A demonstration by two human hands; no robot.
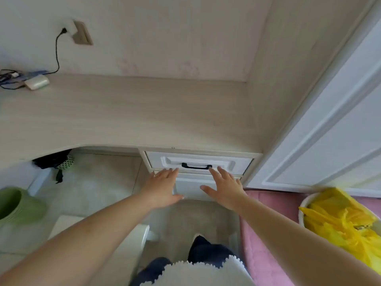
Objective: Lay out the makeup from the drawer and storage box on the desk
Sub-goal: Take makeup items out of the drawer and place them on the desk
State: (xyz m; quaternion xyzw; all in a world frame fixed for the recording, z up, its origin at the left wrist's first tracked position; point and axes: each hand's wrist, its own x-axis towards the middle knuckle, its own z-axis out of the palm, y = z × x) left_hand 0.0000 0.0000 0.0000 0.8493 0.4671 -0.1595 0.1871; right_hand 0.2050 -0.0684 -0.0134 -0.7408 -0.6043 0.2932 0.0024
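Observation:
A white drawer (160,159) with a black handle (196,166) sits closed under the right end of the pale wooden desk (132,112). My left hand (164,185) and my right hand (223,187) reach out just below that drawer, fingers straight and spread, holding nothing. Their fingertips are at the drawer's lower edge, on either side of the handle. A second drawer front (191,185) lies behind the hands. No makeup or storage box is visible.
A small white device (37,81) and tangled cables (8,76) lie at the desk's back left, plugged into a wall socket (81,33). A green bin (14,205) stands at left, a white bin with a yellow bag (342,221) at right, a white door (329,120) beside the desk.

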